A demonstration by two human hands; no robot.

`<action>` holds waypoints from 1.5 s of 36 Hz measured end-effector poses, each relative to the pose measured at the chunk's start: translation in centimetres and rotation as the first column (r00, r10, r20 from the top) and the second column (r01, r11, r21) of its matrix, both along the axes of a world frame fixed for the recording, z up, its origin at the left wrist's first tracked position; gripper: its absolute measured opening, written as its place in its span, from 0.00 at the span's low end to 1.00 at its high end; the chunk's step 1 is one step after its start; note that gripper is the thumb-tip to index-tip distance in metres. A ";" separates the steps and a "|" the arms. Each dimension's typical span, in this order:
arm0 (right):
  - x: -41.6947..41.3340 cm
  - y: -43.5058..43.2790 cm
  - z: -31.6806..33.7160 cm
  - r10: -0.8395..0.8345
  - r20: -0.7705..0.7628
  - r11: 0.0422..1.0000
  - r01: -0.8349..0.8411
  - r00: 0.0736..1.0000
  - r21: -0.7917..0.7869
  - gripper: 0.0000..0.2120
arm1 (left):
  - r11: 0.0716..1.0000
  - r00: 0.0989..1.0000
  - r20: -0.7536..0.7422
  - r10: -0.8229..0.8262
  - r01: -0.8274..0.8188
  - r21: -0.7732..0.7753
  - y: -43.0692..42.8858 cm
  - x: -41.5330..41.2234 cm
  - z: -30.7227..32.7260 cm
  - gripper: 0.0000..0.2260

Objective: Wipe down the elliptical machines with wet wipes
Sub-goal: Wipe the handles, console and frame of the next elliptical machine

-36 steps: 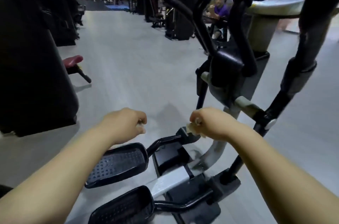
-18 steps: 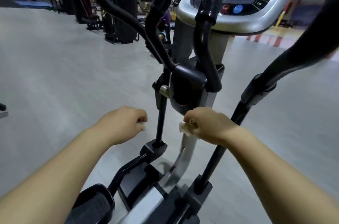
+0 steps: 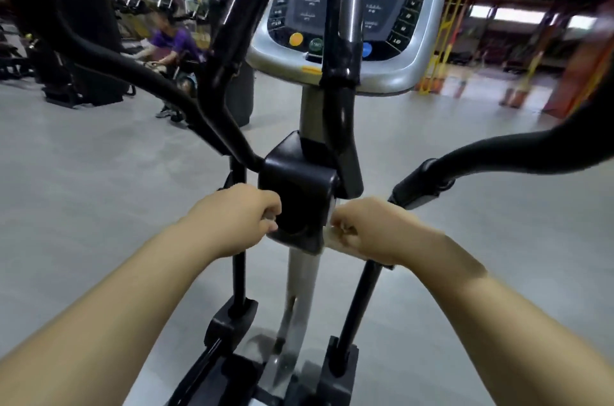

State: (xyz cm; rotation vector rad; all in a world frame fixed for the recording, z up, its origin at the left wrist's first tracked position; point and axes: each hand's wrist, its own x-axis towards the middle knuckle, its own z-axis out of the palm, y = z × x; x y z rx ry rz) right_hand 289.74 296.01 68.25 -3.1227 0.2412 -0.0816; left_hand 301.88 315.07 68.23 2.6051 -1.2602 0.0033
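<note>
An elliptical machine (image 3: 295,193) with a silver console (image 3: 358,10) and black handlebars stands straight ahead of me. My right hand (image 3: 368,229) grips a small white wet wipe (image 3: 329,229) just right of the black pivot housing on the silver post. My left hand (image 3: 239,216) is curled into a fist at the housing's left side; I see nothing in it. The black left handlebar (image 3: 139,73) sweeps up to the left, and the right handlebar (image 3: 498,153) runs off to the right.
A seated person in a purple shirt (image 3: 172,43) is behind the machine at the left, among black gym machines (image 3: 83,50). Grey floor (image 3: 481,206) spreads on both sides. Yellow and red posts (image 3: 448,23) stand far right.
My view has swung up and right from the pedals to the console. Both hands now sit either side of the pivot housing, the right one still holding the wipe.
</note>
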 end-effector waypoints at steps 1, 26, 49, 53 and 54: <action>0.0 0.4 1.0 -0.022 -0.002 1.000 0.022 1.000 0.001 0.08 | 1.000 1.000 -0.012 -0.028 0.028 0.001 -0.1 0.4 1.1 0.08; -13.7 2.2 24.3 -0.110 0.854 0.978 0.209 0.509 0.001 0.09 | 0.814 0.822 -0.003 -0.569 0.563 -0.144 -10.1 -6.9 25.4 0.12; -12.2 -7.8 37.2 -0.016 0.982 0.921 0.384 0.189 -0.059 0.11 | 0.695 0.702 -0.227 -0.675 0.501 -0.516 -18.2 -10.9 32.4 0.15; -11.7 -7.3 39.4 -0.318 0.869 0.939 0.253 0.380 0.233 0.14 | 0.692 0.678 -0.260 -0.687 0.502 -0.519 -18.6 -10.5 32.3 0.17; -11.6 -7.3 39.9 -0.377 0.818 0.924 0.233 0.434 0.302 0.15 | 0.688 0.667 -0.272 -0.694 0.502 -0.525 -18.6 -10.5 32.3 0.18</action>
